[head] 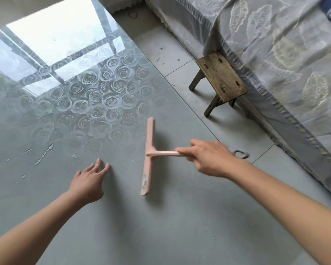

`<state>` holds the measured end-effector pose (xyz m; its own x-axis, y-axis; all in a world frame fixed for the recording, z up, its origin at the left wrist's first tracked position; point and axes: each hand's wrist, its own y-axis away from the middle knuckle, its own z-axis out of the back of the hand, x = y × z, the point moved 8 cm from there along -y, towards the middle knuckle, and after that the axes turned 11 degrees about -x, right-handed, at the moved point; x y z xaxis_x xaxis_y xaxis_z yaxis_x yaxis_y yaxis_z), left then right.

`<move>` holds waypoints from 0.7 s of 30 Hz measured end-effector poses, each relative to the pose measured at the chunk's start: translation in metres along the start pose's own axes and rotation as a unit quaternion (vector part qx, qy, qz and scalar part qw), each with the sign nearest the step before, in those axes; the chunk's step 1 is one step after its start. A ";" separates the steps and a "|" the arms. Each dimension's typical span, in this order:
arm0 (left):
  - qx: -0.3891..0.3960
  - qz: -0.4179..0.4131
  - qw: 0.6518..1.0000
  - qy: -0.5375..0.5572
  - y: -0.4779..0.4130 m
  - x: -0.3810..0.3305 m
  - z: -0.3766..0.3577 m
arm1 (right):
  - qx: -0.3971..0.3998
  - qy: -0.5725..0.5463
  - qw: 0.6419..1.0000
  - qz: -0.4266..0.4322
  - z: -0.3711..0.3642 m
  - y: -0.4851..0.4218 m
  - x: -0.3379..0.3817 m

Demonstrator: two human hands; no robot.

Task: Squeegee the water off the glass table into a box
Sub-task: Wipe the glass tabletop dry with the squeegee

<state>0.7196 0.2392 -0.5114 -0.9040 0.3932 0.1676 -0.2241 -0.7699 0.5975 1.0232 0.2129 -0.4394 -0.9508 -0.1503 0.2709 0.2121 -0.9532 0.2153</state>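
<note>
A pink T-shaped squeegee [148, 155] lies blade-down on the glass table [122, 217], its blade running near to far. My right hand [208, 159] grips the end of its handle, to the right of the blade. My left hand [90, 180] rests on the glass with straight spread fingers, left of the blade and apart from it. Thin streaks and drops of water [44, 154] sit on the glass beyond my left hand. No box shows in the head view.
The table has a rose pattern [96, 96] and reflects a window. A small wooden stool [221, 79] stands on the tiled floor to the right of the table edge. A covered sofa [285, 64] runs along the right. A ring-shaped item [241, 154] lies on the floor.
</note>
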 end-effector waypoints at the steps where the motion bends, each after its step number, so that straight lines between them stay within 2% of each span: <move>1: 0.002 -0.004 1.000 0.000 0.000 0.001 0.000 | 0.006 -0.001 1.000 -0.012 0.008 0.008 -0.017; 4: -0.002 -0.016 1.000 -0.001 0.000 0.002 -0.001 | 0.073 0.040 0.995 -0.053 0.025 0.047 -0.070; 7: -0.020 -0.029 0.999 -0.016 -0.002 0.004 0.001 | 0.122 0.070 0.988 -0.067 0.022 0.072 -0.080; 10: -0.029 -0.033 0.999 -0.021 -0.002 0.002 0.000 | 0.097 0.050 0.992 -0.056 0.012 0.052 -0.057; 16: -0.023 -0.026 0.999 0.006 0.001 0.004 -0.006 | 0.063 0.011 0.997 0.038 -0.025 -0.030 0.058; 18: -0.018 -0.027 0.999 0.017 0.000 0.006 -0.006 | 0.037 0.025 0.998 0.046 -0.012 -0.036 0.054; 21: -0.021 -0.032 0.999 0.036 0.001 0.007 -0.010 | 0.049 0.026 0.998 -0.013 0.016 -0.010 -0.005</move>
<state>0.7092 0.2365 -0.5177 -0.9109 0.4063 0.0721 -0.2960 -0.7651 0.5719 1.0291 0.2273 -0.4279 -0.9664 -0.1415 0.2147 0.2055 -0.9270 0.3137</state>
